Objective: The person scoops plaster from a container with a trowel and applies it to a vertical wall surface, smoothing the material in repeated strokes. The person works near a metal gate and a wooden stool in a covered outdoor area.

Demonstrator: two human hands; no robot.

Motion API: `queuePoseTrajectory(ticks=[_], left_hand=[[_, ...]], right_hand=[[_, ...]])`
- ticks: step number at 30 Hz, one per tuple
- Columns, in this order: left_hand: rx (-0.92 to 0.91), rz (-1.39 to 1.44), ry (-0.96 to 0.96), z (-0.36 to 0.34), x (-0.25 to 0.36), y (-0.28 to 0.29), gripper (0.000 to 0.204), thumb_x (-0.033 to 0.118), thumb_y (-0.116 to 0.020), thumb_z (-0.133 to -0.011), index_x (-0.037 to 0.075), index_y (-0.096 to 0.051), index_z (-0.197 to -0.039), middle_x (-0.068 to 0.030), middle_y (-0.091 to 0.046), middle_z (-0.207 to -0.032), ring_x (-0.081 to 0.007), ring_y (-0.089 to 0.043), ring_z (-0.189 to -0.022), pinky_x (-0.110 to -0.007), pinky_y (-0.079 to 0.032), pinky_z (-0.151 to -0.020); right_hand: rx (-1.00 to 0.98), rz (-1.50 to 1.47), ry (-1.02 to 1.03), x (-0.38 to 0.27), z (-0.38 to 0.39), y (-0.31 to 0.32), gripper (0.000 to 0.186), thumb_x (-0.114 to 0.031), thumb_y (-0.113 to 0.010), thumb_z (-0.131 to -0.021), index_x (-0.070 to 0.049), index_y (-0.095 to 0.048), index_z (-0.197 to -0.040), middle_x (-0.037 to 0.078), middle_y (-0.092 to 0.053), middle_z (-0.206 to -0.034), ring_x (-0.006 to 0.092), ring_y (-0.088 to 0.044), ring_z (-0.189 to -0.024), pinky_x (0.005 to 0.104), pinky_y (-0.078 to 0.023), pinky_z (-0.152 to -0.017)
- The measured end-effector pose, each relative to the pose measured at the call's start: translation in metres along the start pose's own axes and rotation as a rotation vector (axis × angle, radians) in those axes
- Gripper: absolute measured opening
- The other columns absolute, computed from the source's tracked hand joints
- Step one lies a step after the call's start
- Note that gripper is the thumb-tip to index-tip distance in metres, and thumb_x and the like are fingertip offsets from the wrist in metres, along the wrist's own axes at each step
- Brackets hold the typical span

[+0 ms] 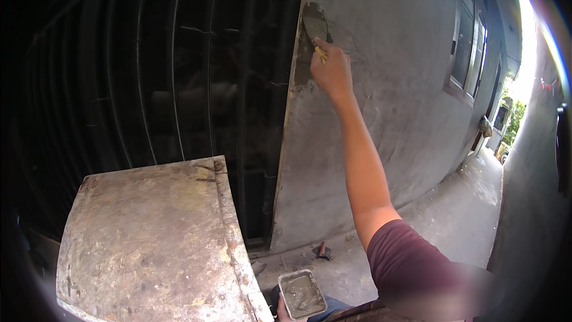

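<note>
My right hand (331, 70) grips a putty knife (320, 52) by its yellow handle, raised to the grey plastered wall (387, 119) just right of the dark barred opening. Its blade lies against a patch of wet grey mortar (302, 74) along the wall's left edge. Low at the bottom centre, my left hand (282, 310) holds a square plastic container (302, 295) with wet grey mortar in it, only partly in view.
A stained board platform (149, 238) fills the lower left, before dark vertical bars (179, 71). A trowel (322, 251) lies on the concrete ground (453, 214). The wall has a window (463, 42) and runs along a narrow passage, with another wall (533, 214) at right.
</note>
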State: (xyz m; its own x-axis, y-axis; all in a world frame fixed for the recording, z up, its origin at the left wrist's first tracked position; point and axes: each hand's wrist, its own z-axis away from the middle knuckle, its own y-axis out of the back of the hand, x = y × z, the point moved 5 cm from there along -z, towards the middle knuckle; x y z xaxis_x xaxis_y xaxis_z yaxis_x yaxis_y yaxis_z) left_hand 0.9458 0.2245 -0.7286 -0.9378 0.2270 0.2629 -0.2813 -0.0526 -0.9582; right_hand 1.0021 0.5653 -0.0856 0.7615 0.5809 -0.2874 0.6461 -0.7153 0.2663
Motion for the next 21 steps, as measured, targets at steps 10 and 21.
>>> queuePoseTrajectory(ticks=[10,21], left_hand=[[-0.012,-0.2,-0.079,0.011,-0.012,0.002,0.062,0.061,-0.049,-0.114,0.017,-0.061,-0.155,-0.0133,-0.068,-0.15,-0.0451,-0.067,-0.131,-0.071,-0.057,-0.106],[-0.045,-0.497,-0.241,0.011,-0.01,0.043,0.065,0.062,-0.044,-0.115,0.019,-0.054,-0.164,-0.0136,-0.062,-0.159,-0.0436,-0.063,-0.14,-0.072,-0.054,-0.112]], right_hand=[[-0.091,-0.094,-0.035,0.033,0.113,-0.008,0.044,-0.014,-0.061,-0.102,-0.002,-0.075,-0.142,0.03,-0.077,-0.127,0.0482,-0.073,-0.12,0.0511,-0.057,-0.107],[0.153,-0.13,0.046,0.028,0.131,-0.035,0.045,-0.013,-0.065,-0.105,-0.009,-0.071,-0.149,0.025,-0.073,-0.096,0.0465,-0.073,-0.083,0.0522,-0.059,-0.08]])
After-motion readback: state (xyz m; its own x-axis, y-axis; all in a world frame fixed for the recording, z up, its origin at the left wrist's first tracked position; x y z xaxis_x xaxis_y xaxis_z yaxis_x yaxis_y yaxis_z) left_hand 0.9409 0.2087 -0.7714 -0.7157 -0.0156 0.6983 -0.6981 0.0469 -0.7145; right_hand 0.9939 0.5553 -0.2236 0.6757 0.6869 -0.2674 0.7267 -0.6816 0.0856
